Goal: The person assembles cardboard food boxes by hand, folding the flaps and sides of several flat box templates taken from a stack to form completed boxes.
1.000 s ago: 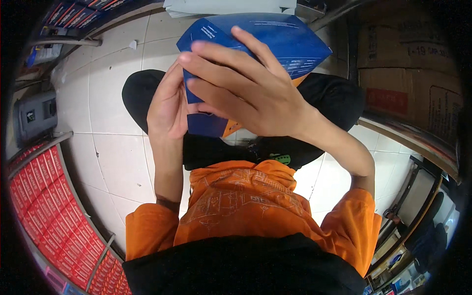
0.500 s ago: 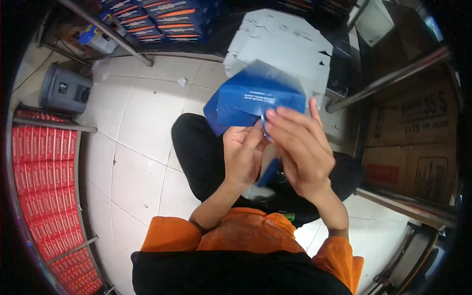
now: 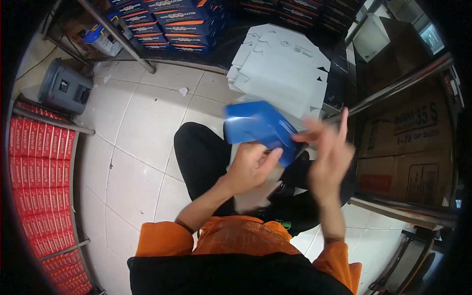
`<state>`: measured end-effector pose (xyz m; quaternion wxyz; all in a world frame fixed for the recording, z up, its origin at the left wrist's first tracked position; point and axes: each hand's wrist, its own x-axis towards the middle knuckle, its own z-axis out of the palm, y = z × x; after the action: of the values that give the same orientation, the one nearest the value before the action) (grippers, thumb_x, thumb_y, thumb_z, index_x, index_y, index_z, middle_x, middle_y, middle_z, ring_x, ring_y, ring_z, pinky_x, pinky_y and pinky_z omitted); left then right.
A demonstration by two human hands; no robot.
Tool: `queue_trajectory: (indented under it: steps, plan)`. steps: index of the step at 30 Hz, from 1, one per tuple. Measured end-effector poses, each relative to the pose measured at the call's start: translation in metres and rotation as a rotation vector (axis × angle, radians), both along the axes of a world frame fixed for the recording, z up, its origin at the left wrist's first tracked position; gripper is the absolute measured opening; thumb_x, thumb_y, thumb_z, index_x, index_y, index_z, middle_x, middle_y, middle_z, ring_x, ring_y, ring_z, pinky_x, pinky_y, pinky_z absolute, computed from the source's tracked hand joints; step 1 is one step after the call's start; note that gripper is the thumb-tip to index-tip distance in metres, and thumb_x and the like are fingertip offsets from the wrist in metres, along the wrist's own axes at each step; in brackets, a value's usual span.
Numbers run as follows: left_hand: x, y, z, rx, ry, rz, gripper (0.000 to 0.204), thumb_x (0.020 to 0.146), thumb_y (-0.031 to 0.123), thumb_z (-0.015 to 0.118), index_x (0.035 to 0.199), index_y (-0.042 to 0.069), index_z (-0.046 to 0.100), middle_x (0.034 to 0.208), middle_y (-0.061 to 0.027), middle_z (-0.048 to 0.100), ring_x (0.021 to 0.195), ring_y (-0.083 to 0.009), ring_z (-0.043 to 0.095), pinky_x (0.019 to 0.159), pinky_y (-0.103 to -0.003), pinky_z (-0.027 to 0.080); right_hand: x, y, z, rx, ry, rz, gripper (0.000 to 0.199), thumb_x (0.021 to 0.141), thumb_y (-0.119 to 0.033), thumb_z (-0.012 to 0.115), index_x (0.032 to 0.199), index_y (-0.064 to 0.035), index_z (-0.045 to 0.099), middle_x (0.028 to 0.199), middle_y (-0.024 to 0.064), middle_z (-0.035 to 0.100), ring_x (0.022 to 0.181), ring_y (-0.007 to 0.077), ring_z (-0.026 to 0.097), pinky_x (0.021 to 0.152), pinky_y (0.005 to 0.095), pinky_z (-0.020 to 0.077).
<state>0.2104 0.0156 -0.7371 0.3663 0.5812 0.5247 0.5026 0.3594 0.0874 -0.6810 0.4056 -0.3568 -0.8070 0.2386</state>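
Left hand (image 3: 250,167) clamped on blue carton (image 3: 260,129) from below. Right hand (image 3: 327,152) blurred, fingers spread, at carton's right edge. Tiled floor (image 3: 137,132) lies left.

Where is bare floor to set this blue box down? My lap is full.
Bare tile lies to the left, between the grey bin, the red packs and the knee. Ahead is crowded: flat white cartons and stacked blue boxes. The right is walled by brown cartons.

Left hand (image 3: 250,167) curled, fingers gripping; right hand (image 3: 329,150) raised, fingers spread, motion-blurred; forearms bare.
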Motion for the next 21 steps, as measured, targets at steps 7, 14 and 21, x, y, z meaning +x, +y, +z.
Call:
queue_trajectory:
  steps: [7, 14, 21]
  plan:
    - [-0.02, 0.0, 0.038, 0.047, 0.27, -0.359, 0.014, 0.082, 0.008, 0.057, 0.076, -0.004, 0.051, 0.061, -0.0173, 0.051, 0.056, -0.0304, 0.057, 0.053, -0.037, 0.042, 0.026, 0.054, 0.044, -0.262, -0.292, 0.624, 0.023, 0.077, -0.025, 0.068, 0.084, -0.0033, 0.063, 0.078, 0.0063, 0.061, 0.08, 0.0173, 0.058, 0.078, 0.0296, 0.0404]
    - [-0.039, 0.016, 0.023, -0.204, 0.232, -0.316, 0.015, 0.08, 0.01, 0.061, 0.086, -0.003, 0.06, 0.06, -0.0162, 0.055, 0.052, -0.019, 0.046, 0.054, -0.029, 0.041, 0.013, 0.023, 0.039, -0.02, -0.124, 0.387, 0.014, 0.068, -0.002, 0.068, 0.075, 0.0, 0.055, 0.069, 0.0084, 0.051, 0.064, 0.0202, 0.051, 0.058, 0.0281, 0.0392]
    - [-0.039, 0.018, 0.046, -0.092, 0.389, -0.33, 0.013, 0.079, 0.011, 0.06, 0.085, -0.001, 0.061, 0.069, -0.0192, 0.058, 0.061, -0.0337, 0.055, 0.057, -0.035, 0.042, 0.004, 0.019, 0.03, -0.024, -0.379, 0.63, 0.012, 0.075, -0.008, 0.059, 0.081, -0.0018, 0.051, 0.082, 0.0098, 0.047, 0.08, 0.0285, 0.047, 0.07, 0.0353, 0.0386]
